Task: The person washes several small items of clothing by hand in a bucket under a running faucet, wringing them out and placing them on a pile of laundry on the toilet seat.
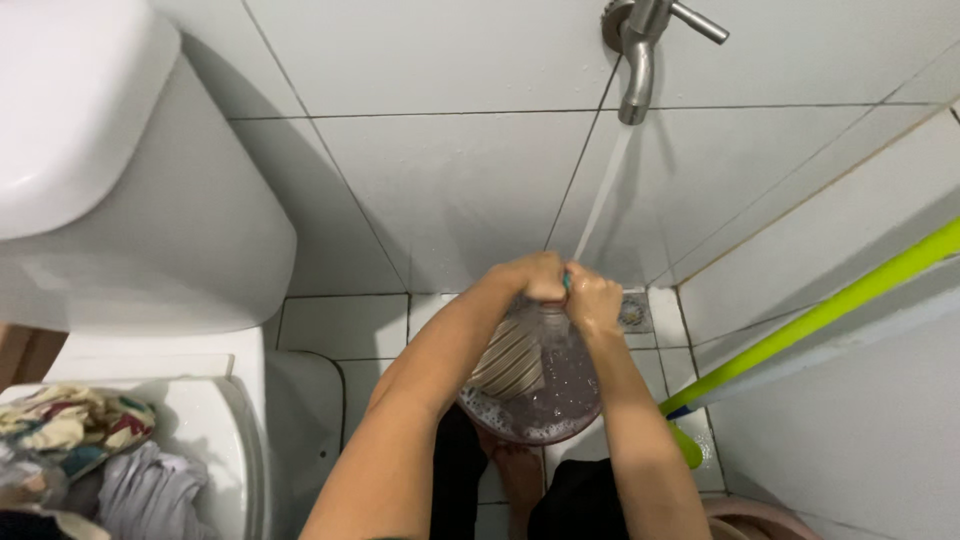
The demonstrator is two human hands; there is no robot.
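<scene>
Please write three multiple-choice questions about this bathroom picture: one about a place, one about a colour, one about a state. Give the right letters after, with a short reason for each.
1. Where is the basin of soapy water?
A. on the toilet lid
B. on the floor, below both hands
C. hanging on the wall

2. What colour is the long handle leaning at the right?
A. red
B. black
C. yellow-green

3. What is the state of the wall tap?
A. running
B. shut off
C. removed from the wall

Answers:
1 B: the basin sits on the floor tiles, under the left hand and the right hand, which wring a striped cloth.
2 C: the handle is bright yellow-green along its length.
3 A: a stream of water falls from the spout toward the hands.
</scene>
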